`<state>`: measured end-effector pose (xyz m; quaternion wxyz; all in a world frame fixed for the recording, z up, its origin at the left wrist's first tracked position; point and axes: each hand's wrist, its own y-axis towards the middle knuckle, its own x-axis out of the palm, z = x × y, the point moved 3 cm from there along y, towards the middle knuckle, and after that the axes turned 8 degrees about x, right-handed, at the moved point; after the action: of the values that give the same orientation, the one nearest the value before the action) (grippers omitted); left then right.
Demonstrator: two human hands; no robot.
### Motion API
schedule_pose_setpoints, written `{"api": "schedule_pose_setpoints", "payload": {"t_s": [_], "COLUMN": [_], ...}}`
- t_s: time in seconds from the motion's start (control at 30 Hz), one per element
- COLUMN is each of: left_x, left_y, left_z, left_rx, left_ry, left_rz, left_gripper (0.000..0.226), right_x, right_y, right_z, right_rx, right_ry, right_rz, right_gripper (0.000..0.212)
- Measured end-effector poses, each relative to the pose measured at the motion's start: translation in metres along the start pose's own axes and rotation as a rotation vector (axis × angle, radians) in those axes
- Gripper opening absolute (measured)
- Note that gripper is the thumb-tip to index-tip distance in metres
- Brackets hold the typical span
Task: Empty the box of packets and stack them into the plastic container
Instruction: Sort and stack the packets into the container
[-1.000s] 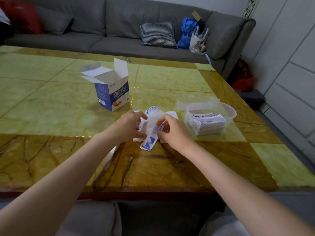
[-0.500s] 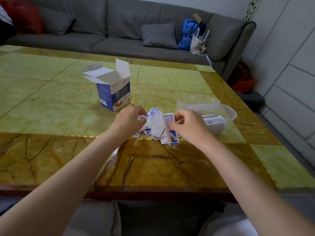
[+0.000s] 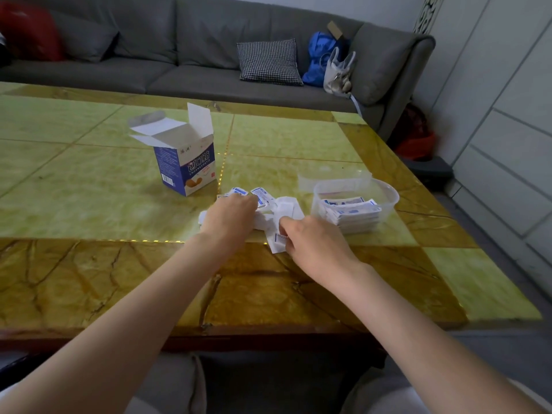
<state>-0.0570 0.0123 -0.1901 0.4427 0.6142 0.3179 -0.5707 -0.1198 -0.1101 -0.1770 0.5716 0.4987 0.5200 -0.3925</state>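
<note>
now the right hand (image 3: 313,245) pinches a packet (image 3: 276,242), long axis pointing away; left hand (image 3: 230,218) grip unclear.

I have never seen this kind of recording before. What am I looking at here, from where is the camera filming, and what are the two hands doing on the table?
There is no machine here: a person works with bare hands. The one camera sits on the person's head and looks forward and down, so both arms reach in from the bottom edge. On the glossy yellow-green stone table stands an opened blue and white cardboard box. Right of it is a clear round plastic container, already holding a stack of white and blue packets. Between them lies a loose pile of the same packets. The left hand rests on that pile with its fingers curled over it. The right hand pinches one packet at the pile's near edge. Behind the table is a grey sofa.
</note>
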Motion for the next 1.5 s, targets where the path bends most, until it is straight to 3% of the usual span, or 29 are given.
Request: {"api": "schedule_pose_setpoints", "payload": {"t_s": [0.13, 0.2, 0.3, 0.43, 0.53, 0.7, 0.9, 1.1, 1.27, 1.37, 1.5], "left_x": [-0.014, -0.019, -0.016, -0.014, -0.010, -0.012, -0.010, -0.009, -0.012, -0.013, -0.018], "left_y": [-0.011, -0.017, -0.025, -0.030, -0.031, -0.029, -0.033, -0.034, -0.036, -0.036, -0.036], "left_z": [-0.025, -0.035, -0.032, -0.019, -0.012, -0.006, -0.011, -0.015, -0.009, -0.014, -0.042], "left_rx": [-0.196, -0.337, -0.460, -0.447, -0.436, -0.394, -0.418, -0.437, -0.380, -0.431, -0.461], "left_ry": [-0.485, -0.872, -1.388, -1.649, -1.662, -1.700, -1.649, -1.575, -1.534, -1.523, -1.162], "left_rz": [0.231, 0.284, 0.168, 0.069, 0.039, -0.025, -0.180, -0.166, -0.176, -0.135, -0.002], "left_gripper": [0.015, 0.019, 0.025, 0.021, 0.027, 0.015, 0.013, 0.020, 0.016, 0.020, 0.016], "right_x": [0.004, 0.005, 0.004, 0.006, 0.005, 0.004, 0.004, -0.001, -0.003, -0.005, -0.018], "right_y": [0.004, 0.006, 0.010, 0.015, 0.015, 0.016, 0.018, 0.018, 0.016, 0.017, 0.018], "right_z": [0.001, 0.000, -0.001, -0.001, -0.005, 0.001, 0.002, 0.001, -0.001, 0.000, 0.000], "right_rx": [0.030, 0.071, 0.177, 0.368, 0.421, 0.523, 0.566, 0.505, 0.419, 0.366, 0.128], "right_ry": [0.090, 0.264, 0.562, 0.881, 1.072, 1.144, 1.108, 1.048, 0.940, 0.860, 0.682], "right_rz": [0.036, 0.074, 0.082, -0.014, -0.056, 0.038, 0.083, 0.098, 0.144, 0.191, 0.288], "right_gripper": [0.021, 0.023, 0.016, 0.020, 0.025, 0.015, 0.028, 0.014, 0.019, 0.014, 0.029]}}
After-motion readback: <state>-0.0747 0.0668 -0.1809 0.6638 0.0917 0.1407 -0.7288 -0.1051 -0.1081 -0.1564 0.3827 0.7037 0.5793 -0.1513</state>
